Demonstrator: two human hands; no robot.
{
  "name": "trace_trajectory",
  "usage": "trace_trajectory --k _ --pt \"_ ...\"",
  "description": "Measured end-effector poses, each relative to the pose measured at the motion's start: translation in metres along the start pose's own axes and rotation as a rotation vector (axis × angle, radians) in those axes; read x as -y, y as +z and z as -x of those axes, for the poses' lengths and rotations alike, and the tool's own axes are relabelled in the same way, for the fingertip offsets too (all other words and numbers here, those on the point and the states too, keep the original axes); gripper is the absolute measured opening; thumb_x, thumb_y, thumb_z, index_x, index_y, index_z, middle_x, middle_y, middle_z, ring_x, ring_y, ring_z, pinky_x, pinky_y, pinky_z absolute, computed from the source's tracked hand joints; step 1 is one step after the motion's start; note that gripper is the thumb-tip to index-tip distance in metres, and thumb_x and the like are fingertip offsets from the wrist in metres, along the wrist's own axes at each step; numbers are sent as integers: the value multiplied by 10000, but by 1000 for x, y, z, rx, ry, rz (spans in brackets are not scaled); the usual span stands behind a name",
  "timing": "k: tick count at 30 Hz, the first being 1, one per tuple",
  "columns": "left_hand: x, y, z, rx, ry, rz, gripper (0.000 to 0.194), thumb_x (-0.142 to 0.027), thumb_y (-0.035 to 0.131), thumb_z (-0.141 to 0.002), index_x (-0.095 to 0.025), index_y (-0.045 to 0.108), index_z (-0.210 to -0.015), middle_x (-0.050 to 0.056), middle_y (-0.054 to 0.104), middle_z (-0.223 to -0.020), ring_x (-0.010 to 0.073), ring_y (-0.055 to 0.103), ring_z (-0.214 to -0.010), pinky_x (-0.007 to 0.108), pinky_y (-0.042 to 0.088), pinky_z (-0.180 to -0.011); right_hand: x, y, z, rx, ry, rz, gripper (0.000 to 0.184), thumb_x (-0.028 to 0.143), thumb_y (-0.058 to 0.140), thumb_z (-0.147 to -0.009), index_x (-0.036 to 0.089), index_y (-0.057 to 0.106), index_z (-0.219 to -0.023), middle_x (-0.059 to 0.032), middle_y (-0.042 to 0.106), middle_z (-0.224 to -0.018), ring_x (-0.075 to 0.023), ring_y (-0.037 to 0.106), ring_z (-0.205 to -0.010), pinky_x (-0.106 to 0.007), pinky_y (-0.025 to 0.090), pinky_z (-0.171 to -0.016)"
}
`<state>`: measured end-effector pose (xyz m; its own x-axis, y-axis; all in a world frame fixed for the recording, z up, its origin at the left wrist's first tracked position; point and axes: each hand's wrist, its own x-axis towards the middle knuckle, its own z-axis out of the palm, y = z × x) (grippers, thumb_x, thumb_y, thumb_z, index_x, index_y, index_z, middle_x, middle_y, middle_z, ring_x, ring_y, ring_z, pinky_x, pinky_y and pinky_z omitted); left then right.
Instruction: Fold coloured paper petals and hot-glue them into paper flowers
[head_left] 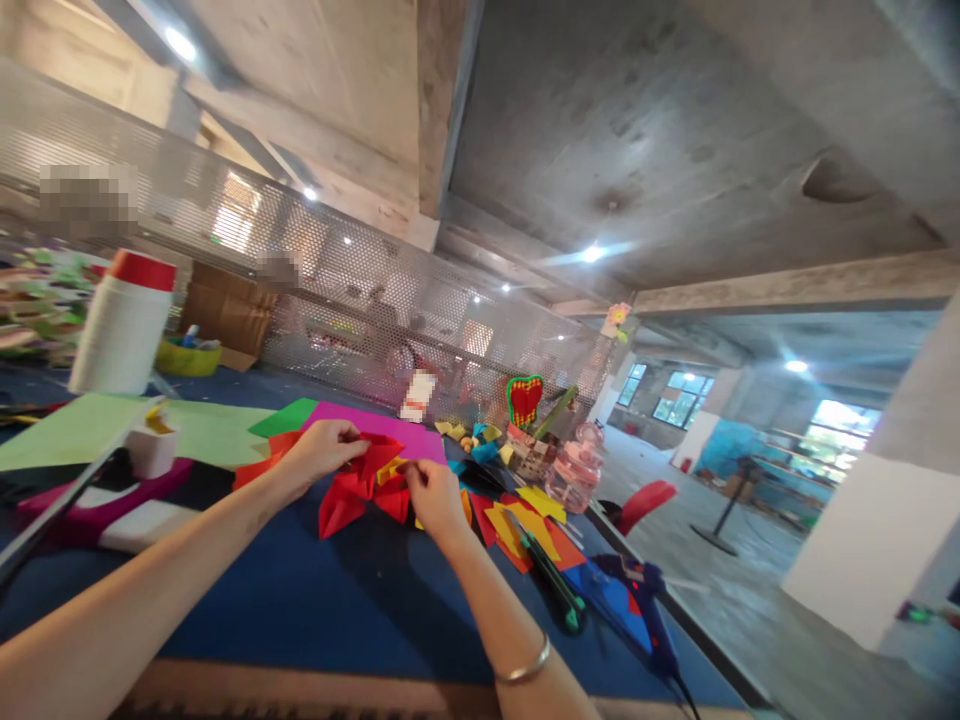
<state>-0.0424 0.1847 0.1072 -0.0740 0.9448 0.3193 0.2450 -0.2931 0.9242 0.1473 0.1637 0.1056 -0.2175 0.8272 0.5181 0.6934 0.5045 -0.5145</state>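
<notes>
Between my two hands is a folded red paper flower (346, 503) with several petals and a yellow piece (390, 468) at its middle. My left hand (328, 452) pinches the flower's upper left part with thumb and fingers. At its right side, my right hand (437, 497) is closed, fingertips together at the edge of the flower near the yellow piece. Exactly what those fingertips grip is partly hidden. Loose yellow and orange paper pieces (534, 525) lie to the right of my right hand, with a green-handled utility knife (551, 575) across them.
A blue glue gun (651, 610) lies by the table's right edge, its cord hanging forward. Behind the hands are purple paper (416, 436), a pink bottle (576, 470) and a red-and-green heart (525, 400). A white red-topped container (124, 325) stands left, near pale green sheets (214, 432).
</notes>
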Motion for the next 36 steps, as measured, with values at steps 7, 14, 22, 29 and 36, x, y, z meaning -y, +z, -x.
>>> trace_trajectory --k 7,14,22,29,36 --pt "12 13 -1 2 191 -247 205 -398 539 -650 -195 513 -637 -29 561 -519 153 559 -513 230 359 -486 -5 1 4 -161 93 -363 277 222 391 -849 177 654 -926 -14 667 -807 -136 607 -732 -218 458 -661" --pt "-5 22 19 105 327 -346 123 -315 489 -697 -200 527 -716 21 646 -663 176 617 -636 251 418 -589 -8 13 10 3 21 -376 307 402 629 -764 180 639 -975 -38 685 -834 -180 642 -762 -260 489 -671" --pt "-14 8 13 197 259 -64 296 -405 525 -687 -172 600 -854 54 696 -853 193 650 -815 268 480 -733 -18 9 7 -121 21 -303 244 159 527 -719 191 656 -924 -10 699 -819 -162 646 -755 -253 487 -690" --pt "9 -16 -2 168 7 -586 347 -491 584 -585 -171 601 -717 52 661 -624 220 621 -610 269 434 -557 -19 3 7 -180 55 -279 224 219 531 -736 172 669 -907 -19 699 -828 -175 631 -761 -271 474 -733" --pt "4 -5 19 405 -175 -649 274 -208 610 -497 -158 608 -766 -56 477 -407 160 492 -386 242 362 -432 -17 3 9 -166 75 -247 212 247 531 -750 178 674 -890 -16 692 -811 -174 620 -745 -267 457 -717"
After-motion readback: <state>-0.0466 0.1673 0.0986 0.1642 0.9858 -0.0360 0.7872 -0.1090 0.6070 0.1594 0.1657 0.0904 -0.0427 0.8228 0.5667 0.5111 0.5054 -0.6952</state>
